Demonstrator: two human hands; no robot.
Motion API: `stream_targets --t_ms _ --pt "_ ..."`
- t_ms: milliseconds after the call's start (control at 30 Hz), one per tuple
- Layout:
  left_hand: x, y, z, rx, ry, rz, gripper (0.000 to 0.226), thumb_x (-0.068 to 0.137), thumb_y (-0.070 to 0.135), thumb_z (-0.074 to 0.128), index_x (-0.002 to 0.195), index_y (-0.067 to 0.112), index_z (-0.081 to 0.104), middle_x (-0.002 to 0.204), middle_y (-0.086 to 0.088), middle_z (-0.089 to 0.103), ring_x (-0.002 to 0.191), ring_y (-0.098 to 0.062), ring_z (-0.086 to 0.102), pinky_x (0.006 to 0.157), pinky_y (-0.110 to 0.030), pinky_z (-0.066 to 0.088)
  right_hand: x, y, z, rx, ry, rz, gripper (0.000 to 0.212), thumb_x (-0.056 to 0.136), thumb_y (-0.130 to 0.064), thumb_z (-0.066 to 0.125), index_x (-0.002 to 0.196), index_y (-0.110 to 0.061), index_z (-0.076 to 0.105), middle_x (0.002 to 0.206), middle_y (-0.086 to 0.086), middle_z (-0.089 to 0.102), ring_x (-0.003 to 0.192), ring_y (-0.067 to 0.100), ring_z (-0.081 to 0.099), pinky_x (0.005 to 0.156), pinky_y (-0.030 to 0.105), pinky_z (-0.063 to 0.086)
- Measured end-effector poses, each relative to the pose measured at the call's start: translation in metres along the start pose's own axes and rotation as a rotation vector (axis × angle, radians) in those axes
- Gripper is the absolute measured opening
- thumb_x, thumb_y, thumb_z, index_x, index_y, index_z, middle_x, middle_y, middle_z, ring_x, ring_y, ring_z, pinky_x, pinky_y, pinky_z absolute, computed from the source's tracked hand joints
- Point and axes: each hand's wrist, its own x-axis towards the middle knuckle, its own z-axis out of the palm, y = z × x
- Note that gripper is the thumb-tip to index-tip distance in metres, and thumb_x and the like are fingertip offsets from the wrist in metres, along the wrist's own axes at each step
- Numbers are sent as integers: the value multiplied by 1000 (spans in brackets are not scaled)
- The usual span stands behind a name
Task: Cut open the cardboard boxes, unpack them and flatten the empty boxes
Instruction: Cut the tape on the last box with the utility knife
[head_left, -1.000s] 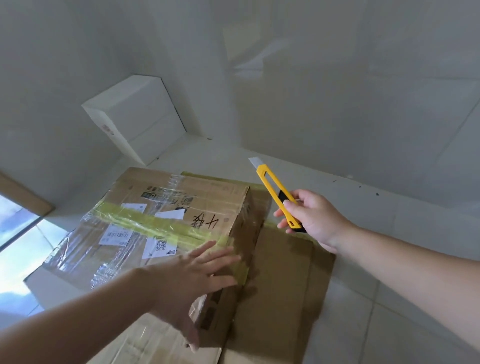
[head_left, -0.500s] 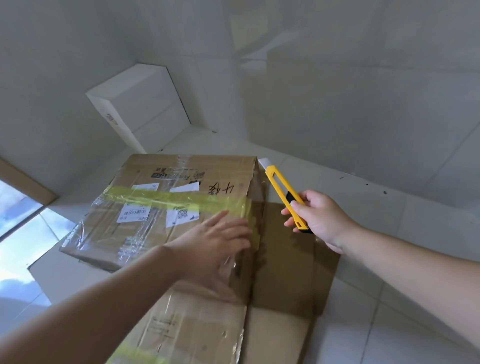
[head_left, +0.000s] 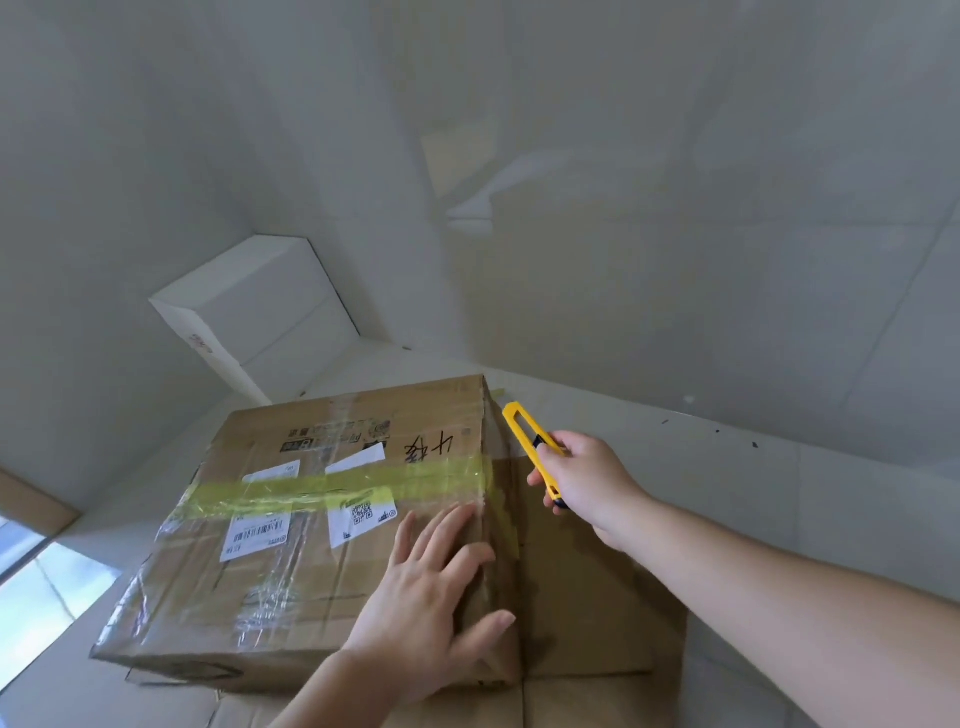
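Note:
A sealed brown cardboard box (head_left: 291, 571) lies in front of me, wrapped in clear film with a band of yellow tape (head_left: 332, 486) across its top and several white labels. My left hand (head_left: 431, 597) lies flat on the box's near right corner, fingers spread, thumb over the right edge. My right hand (head_left: 587, 483) grips a yellow utility knife (head_left: 530, 441) just right of the box, its tip pointing at the far right top corner. I cannot see the blade itself.
The box rests on flattened brown cardboard (head_left: 587, 613) spread over the pale tiled floor. A white box (head_left: 254, 322) stands in the corner against the white walls behind. A window or glass pane (head_left: 31, 587) shows at the lower left.
The box has turned and slid so its top faces me squarely. My left hand shifted to its near right corner. The knife moved down close to the box's far right corner.

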Motion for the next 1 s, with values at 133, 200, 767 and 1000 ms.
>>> stream_targets --t_ms 133,200,767,1000 --pt "-1 1 3 17 26 -11 39 86 63 45 106 30 54 141 -4 44 130 -21 44 108 -56 28 13 -6 8 34 40 23 21 100 -21 42 112 -13 58 82 8 66 56 17 53 50 26 48" --pt "-1 2 5 29 30 -10 37 87 60 46 105 30 54 140 -4 45 130 -21 43 109 -55 27 19 -7 9 36 53 27 18 100 -21 42 109 -15 57 81 7 66 56 16 53 52 27 48" --pt "-4 1 3 -32 7 -69 41 90 57 40 117 28 52 146 -1 40 137 -16 33 112 -54 23 26 4 5 -16 -49 35 23 100 -24 46 118 -17 58 84 4 68 64 17 60 52 24 52" --pt "-5 3 1 -77 85 -200 49 92 53 35 125 22 52 142 3 45 136 -12 35 115 -50 19 14 6 -1 -68 -102 6 13 99 -24 46 106 -23 56 83 5 68 62 17 59 54 25 52"
